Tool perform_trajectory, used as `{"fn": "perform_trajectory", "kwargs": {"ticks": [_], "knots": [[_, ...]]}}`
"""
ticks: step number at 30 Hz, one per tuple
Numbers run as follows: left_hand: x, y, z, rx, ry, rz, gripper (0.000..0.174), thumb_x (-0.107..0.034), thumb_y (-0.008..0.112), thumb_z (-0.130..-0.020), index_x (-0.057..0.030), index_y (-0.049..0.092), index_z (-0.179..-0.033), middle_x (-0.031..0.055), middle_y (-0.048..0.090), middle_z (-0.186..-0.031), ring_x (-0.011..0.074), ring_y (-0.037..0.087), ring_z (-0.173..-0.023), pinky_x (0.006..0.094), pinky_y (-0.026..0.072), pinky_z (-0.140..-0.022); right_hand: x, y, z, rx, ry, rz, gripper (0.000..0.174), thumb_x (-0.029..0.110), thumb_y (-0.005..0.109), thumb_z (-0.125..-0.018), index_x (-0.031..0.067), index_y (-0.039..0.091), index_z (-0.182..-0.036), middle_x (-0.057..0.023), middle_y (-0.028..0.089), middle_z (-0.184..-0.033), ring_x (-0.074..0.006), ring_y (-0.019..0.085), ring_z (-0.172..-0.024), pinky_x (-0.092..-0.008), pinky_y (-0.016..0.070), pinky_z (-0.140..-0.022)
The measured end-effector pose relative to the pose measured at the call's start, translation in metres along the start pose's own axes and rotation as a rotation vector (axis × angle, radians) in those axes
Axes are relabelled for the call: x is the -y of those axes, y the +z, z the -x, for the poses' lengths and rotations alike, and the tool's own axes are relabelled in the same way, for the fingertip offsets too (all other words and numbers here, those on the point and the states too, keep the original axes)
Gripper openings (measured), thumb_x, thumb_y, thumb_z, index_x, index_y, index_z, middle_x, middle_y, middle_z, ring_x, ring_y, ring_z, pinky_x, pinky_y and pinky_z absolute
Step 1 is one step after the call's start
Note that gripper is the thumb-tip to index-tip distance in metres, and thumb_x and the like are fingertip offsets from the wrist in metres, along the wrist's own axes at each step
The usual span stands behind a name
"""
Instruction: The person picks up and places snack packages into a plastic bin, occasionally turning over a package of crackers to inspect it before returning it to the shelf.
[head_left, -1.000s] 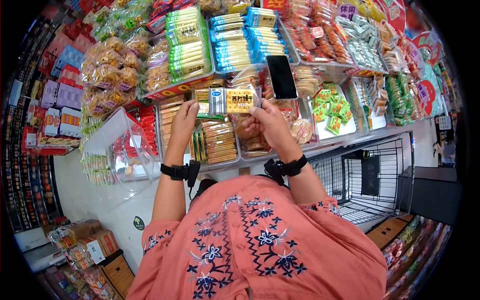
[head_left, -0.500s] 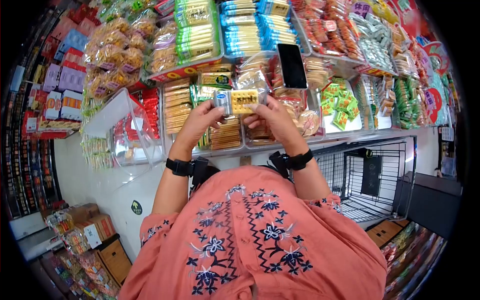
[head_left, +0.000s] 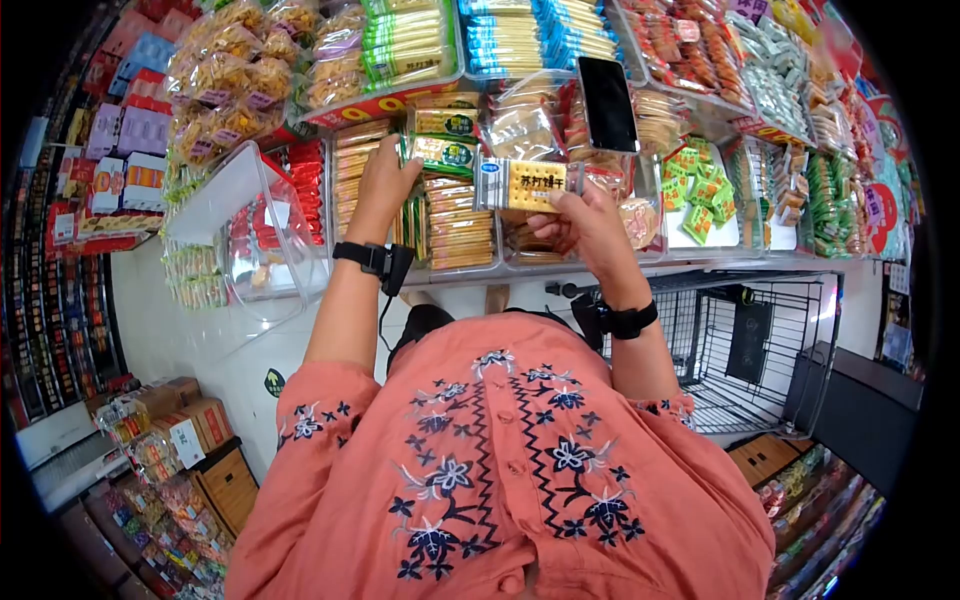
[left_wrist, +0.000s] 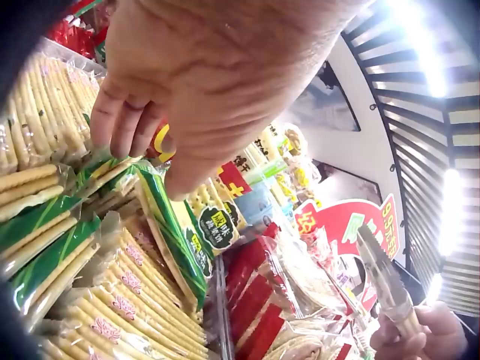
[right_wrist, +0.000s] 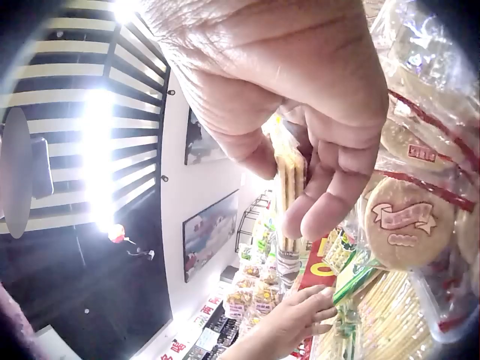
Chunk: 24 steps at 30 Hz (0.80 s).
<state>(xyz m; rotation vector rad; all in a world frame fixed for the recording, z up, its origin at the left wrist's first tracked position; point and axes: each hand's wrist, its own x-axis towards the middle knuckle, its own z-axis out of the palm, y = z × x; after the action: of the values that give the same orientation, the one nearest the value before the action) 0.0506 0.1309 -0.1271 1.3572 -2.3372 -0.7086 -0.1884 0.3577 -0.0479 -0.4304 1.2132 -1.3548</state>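
In the head view my right hand (head_left: pixel 597 222) pinches a flat packet of soda crackers (head_left: pixel 522 186), yellow and white with a printed cracker. Seen edge-on in the right wrist view, the same packet (right_wrist: pixel 290 176) sits between thumb and fingers. My left hand (head_left: pixel 385 188) is down at the crackers in the lower bin, left of the held packet. Its thumb and fingers bracket the end of a green-edged cracker packet (left_wrist: pixel 171 229) in the left wrist view. That packet leans among upright rows of wrapped crackers (left_wrist: pixel 124 300).
Behind stand bins of green-wrapped (head_left: pixel 405 45) and blue-wrapped biscuits (head_left: pixel 505 40). A black phone (head_left: pixel 607 105) hangs over the bins. A clear lid (head_left: pixel 245 225) stands open at left. A shopping cart (head_left: pixel 750 350) is by my right side.
My left hand has let go of the soda cracker packet and moved left to the green cracker packets. The right hand alone holds the soda crackers, now further right.
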Motion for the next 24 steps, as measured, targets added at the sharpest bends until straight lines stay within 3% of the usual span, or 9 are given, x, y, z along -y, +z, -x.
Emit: {"fn": "perform_trajectory", "kwargs": {"ticks": [2, 8, 14, 17, 18, 19, 22, 24], "knots": [[-0.009, -0.004, 0.0, 0.079, -0.028, -0.013, 0.069, -0.022, 0.074, -0.082, -0.0048, 0.047, -0.142, 0.0293, 0.06, -0.121, 0.0452, 0.056, -0.115, 0.0478, 0.0459, -0.099, -0.001, 0.0, 0.002, -0.004, 0.003, 0.01, 0.029, 0.013, 0.055, -0.099, -0.0027, 0.051, -0.123, -0.0151, 0.069, -0.104, -0.0181, 0.072, -0.081, -0.0256, 0.0598, -0.066], [-0.008, -0.003, 0.0, 0.13, 0.083, -0.178, 0.073, -0.016, 0.076, -0.079, -0.0091, 0.045, -0.145, 0.0279, 0.062, -0.12, 0.0453, 0.058, -0.114, 0.049, 0.047, -0.098, -0.003, -0.002, 0.005, -0.002, 0.003, 0.033, 0.03, 0.015, 0.055, -0.099, -0.002, 0.051, -0.123, -0.0157, 0.071, -0.095, -0.0163, 0.072, -0.075, -0.0246, 0.0588, -0.066], [-0.006, -0.001, -0.003, 0.201, -0.022, 0.176, 0.067, -0.021, 0.074, -0.082, -0.0011, 0.048, -0.141, 0.0281, 0.062, -0.122, 0.0418, 0.06, -0.113, 0.045, 0.0485, -0.096, 0.002, 0.001, 0.006, -0.009, 0.012, 0.071, 0.031, 0.016, 0.056, -0.098, -0.0011, 0.052, -0.124, -0.015, 0.071, -0.098, -0.016, 0.072, -0.076, -0.0245, 0.0588, -0.066], [-0.01, -0.001, -0.006, 0.148, -0.135, 0.346, 0.072, -0.036, 0.075, -0.088, 0.0028, 0.046, -0.141, 0.0133, 0.065, -0.105, 0.0209, 0.061, -0.092, 0.034, 0.0503, -0.081, 0.007, 0.008, 0.007, -0.018, 0.033, 0.106, 0.032, 0.015, 0.055, -0.099, -0.0009, 0.051, -0.126, -0.0134, 0.069, -0.103, -0.0161, 0.071, -0.08, -0.0245, 0.0588, -0.067], [-0.012, -0.002, -0.007, 0.183, -0.212, 0.402, 0.066, -0.037, 0.071, -0.089, 0.0093, 0.052, -0.132, 0.024, 0.068, -0.112, 0.0302, 0.067, -0.101, 0.04, 0.051, -0.088, 0.008, 0.009, 0.007, -0.019, 0.038, 0.11, 0.033, 0.015, 0.055, -0.099, -0.0008, 0.05, -0.127, -0.0128, 0.068, -0.106, -0.0162, 0.071, -0.081, -0.0246, 0.0589, -0.067], [-0.007, 0.002, -0.009, 0.167, -0.222, 0.391, 0.06, -0.037, 0.071, -0.089, 0.0078, 0.056, -0.127, 0.0204, 0.068, -0.106, 0.0278, 0.067, -0.095, 0.0387, 0.0514, -0.084, 0.008, 0.011, 0.007, -0.02, 0.044, 0.114, 0.034, 0.015, 0.055, -0.099, -0.0008, 0.05, -0.128, -0.0123, 0.067, -0.108, -0.0163, 0.071, -0.083, -0.0246, 0.0589, -0.068], [0.002, 0.013, -0.014, 0.197, -0.271, 0.433, 0.046, -0.037, 0.07, -0.089, 0.0025, 0.065, -0.112, 0.0098, 0.067, -0.088, 0.0196, 0.063, -0.081, 0.0339, 0.0508, -0.071, 0.002, 0.016, 0.006, -0.044, -0.016, 0.092, 0.02, 0.022, 0.057, -0.099, 0.006, 0.056, -0.11, -0.0086, 0.075, -0.087, -0.0094, 0.071, -0.068, -0.0196, 0.0455, -0.049], [-0.014, 0.0, -0.009, 0.319, -0.329, 0.558, 0.037, -0.037, 0.07, -0.089, -0.0017, 0.068, -0.1, 0.003, 0.061, -0.079, 0.0132, 0.058, -0.072, 0.0292, 0.0481, -0.064, 0.004, 0.015, 0.007, -0.028, 0.023, 0.097, 0.029, 0.016, 0.056, -0.099, 0.0014, 0.051, -0.124, -0.0107, 0.069, -0.102, -0.0143, 0.071, -0.079, -0.0232, 0.0546, -0.062]]}}
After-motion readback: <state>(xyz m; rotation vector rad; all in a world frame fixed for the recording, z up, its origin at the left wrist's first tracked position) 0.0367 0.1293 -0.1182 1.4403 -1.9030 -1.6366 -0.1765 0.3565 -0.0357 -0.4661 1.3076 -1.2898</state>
